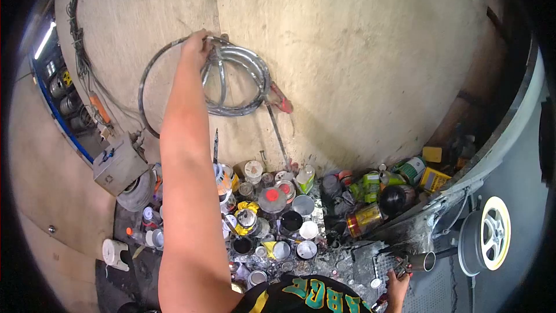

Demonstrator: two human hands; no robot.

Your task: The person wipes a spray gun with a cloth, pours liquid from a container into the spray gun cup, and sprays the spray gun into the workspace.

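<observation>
My left hand (197, 47) is raised at the upper middle, its fingers closed round part of a coiled hose (234, 107) against the plywood wall. A red-handled piece (282, 103) hangs at the coil's right side. Low on the right, my right hand (398, 284) is wrapped round a dark tool with reddish parts (403, 266), beside the open end of a metal tube (428, 261). The tool's exact kind cannot be made out.
Several cans and cups (272, 199) crowd the bench below the wall. A grey box-shaped machine (120, 165) stands left. A wheel rim (495, 233) is mounted at the right. Cables (81, 52) hang at the upper left.
</observation>
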